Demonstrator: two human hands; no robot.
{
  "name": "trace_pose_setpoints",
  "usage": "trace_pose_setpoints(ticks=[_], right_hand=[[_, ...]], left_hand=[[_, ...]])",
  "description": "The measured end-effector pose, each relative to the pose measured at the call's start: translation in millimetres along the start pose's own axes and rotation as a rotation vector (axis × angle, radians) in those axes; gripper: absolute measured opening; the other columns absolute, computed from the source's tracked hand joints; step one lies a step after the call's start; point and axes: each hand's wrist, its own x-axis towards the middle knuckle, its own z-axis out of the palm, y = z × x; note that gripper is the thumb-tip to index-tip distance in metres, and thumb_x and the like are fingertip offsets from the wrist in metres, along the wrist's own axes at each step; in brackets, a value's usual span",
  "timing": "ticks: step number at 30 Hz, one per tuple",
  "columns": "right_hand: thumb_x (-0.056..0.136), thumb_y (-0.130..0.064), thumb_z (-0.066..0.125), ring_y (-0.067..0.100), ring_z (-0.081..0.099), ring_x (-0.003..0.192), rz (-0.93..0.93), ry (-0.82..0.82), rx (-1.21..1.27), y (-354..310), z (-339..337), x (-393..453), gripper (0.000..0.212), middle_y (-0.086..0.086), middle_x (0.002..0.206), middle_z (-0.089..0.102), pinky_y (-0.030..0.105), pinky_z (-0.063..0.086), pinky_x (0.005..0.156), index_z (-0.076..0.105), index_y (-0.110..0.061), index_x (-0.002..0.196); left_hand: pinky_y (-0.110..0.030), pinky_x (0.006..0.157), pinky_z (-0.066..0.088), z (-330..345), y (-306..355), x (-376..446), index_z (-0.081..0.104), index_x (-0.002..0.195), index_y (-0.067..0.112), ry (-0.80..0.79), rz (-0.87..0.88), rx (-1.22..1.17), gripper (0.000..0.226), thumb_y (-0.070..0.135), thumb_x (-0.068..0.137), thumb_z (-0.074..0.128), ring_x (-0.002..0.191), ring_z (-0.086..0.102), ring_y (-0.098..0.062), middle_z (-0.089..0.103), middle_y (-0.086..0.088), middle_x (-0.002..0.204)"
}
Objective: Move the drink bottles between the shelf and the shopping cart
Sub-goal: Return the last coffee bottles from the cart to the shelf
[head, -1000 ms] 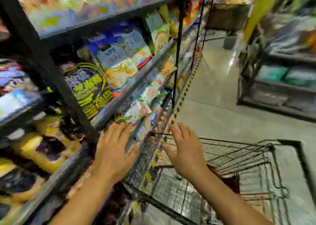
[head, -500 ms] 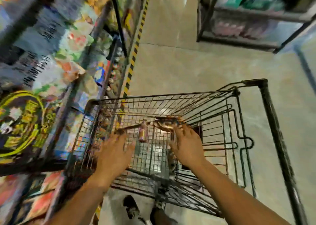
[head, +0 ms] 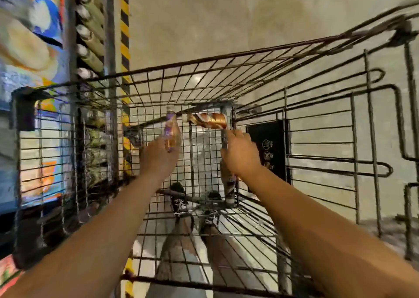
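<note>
Both arms now deeper in the black wire shopping cart (head: pixel 226 57) than half a second ago; left hand (head: pixel 158 154) closed round purple-labelled bottle (head: pixel 170 129), lifted; right hand (head: pixel 240 152) curled beside brown-labelled bottle (head: pixel 207 120), grip unclear; shelf (head: pixel 90 36) left.

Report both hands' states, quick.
Left hand: closed on the purple bottle.
Right hand: reaching into the cart; grip cannot be told.
</note>
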Motion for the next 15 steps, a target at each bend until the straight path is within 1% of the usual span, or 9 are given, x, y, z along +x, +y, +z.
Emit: trace_pose_setpoints(ticks=[2, 4, 6, 7, 9, 10, 11, 13, 15], right_hand=[[0.093, -0.018, 0.066, 0.038, 0.058, 0.122, -0.011, 0.028, 0.021, -2.4, 12.3, 31.2, 0.052, 0.014, 0.135, 0.057, 0.05, 0.058, 0.09, 0.052, -0.015, 0.142], [0.09, -0.01, 0.066, 0.037, 0.059, 0.121, -0.024, 0.052, 0.04, -6.3, 22.3, 60.3, 0.056, 0.014, 0.135, 0.058, 0.049, 0.058, 0.091, 0.052, -0.014, 0.144], [0.088, -0.006, 0.068, 0.037, 0.057, 0.126, -0.043, 0.071, 0.025, -10.8, 29.6, 86.7, 0.061, 0.015, 0.141, 0.057, 0.047, 0.056, 0.098, 0.051, -0.013, 0.146], [0.088, -0.005, 0.068, 0.038, 0.055, 0.131, -0.055, 0.076, 0.011, -13.0, 32.8, 98.4, 0.065, 0.017, 0.145, 0.055, 0.047, 0.054, 0.103, 0.049, -0.012, 0.149], [0.09, -0.006, 0.068, 0.039, 0.047, 0.142, -0.068, 0.051, -0.031, -16.4, 40.1, 116.6, 0.073, 0.019, 0.155, 0.048, 0.047, 0.046, 0.115, 0.041, -0.008, 0.157], [0.091, -0.008, 0.067, 0.039, 0.044, 0.144, -0.073, 0.036, -0.06, -17.4, 43.6, 123.2, 0.073, 0.02, 0.158, 0.046, 0.047, 0.042, 0.118, 0.038, -0.007, 0.159], [0.091, -0.01, 0.067, 0.039, 0.044, 0.144, -0.078, 0.036, -0.087, -17.4, 48.5, 128.0, 0.072, 0.019, 0.156, 0.048, 0.048, 0.042, 0.117, 0.04, -0.008, 0.158], [0.09, -0.014, 0.068, 0.04, 0.048, 0.137, -0.07, 0.061, -0.112, -17.1, 57.8, 130.5, 0.065, 0.017, 0.147, 0.055, 0.051, 0.048, 0.11, 0.047, -0.011, 0.151], [0.094, -0.024, 0.071, 0.04, 0.05, 0.132, -0.033, 0.08, -0.094, -17.2, 66.6, 127.2, 0.057, 0.017, 0.141, 0.055, 0.053, 0.05, 0.103, 0.05, -0.013, 0.146]], left_hand=[[-0.03, 0.068, 0.041, 14.1, -3.0, 27.7, 0.062, 0.111, 0.021, 0.01, -0.024, -0.023, 0.023, 0.041, 0.103, 0.058, 0.077, 0.052, -0.013, 0.059, 0.006, 0.095], [-0.028, 0.061, 0.041, 25.8, -7.3, 53.4, 0.057, 0.105, 0.021, 0.022, -0.053, -0.042, 0.021, 0.041, 0.102, 0.06, 0.074, 0.056, -0.014, 0.063, 0.001, 0.093], [-0.029, 0.061, 0.043, 39.1, -14.8, 76.8, 0.057, 0.113, 0.019, 0.045, -0.096, -0.079, 0.032, 0.047, 0.097, 0.063, 0.083, 0.062, -0.021, 0.065, -0.006, 0.102], [-0.028, 0.058, 0.043, 44.1, -18.0, 85.0, 0.057, 0.116, 0.018, 0.054, -0.11, -0.086, 0.037, 0.049, 0.096, 0.063, 0.084, 0.063, -0.022, 0.064, -0.007, 0.105], [-0.032, 0.056, 0.05, 54.3, -23.6, 97.0, 0.056, 0.113, 0.017, 0.072, -0.102, -0.098, 0.039, 0.05, 0.094, 0.064, 0.08, 0.065, -0.024, 0.064, -0.006, 0.1], [-0.036, 0.061, 0.056, 55.9, -23.3, 99.0, 0.055, 0.112, 0.017, 0.089, -0.08, -0.097, 0.039, 0.049, 0.093, 0.065, 0.079, 0.066, -0.025, 0.064, -0.005, 0.096], [-0.038, 0.066, 0.056, 57.5, -24.8, 101.0, 0.054, 0.111, 0.015, 0.093, -0.073, -0.081, 0.039, 0.047, 0.093, 0.066, 0.08, 0.066, -0.025, 0.062, -0.003, 0.094], [-0.036, 0.07, 0.049, 59.3, -27.2, 100.5, 0.052, 0.111, 0.015, 0.074, -0.082, -0.064, 0.034, 0.041, 0.095, 0.067, 0.083, 0.058, -0.023, 0.054, 0.0, 0.089], [-0.039, 0.073, 0.052, 62.6, -33.2, 99.9, 0.053, 0.114, 0.015, 0.064, -0.073, -0.108, 0.033, 0.035, 0.094, 0.07, 0.086, 0.059, -0.023, 0.056, -0.001, 0.092]])
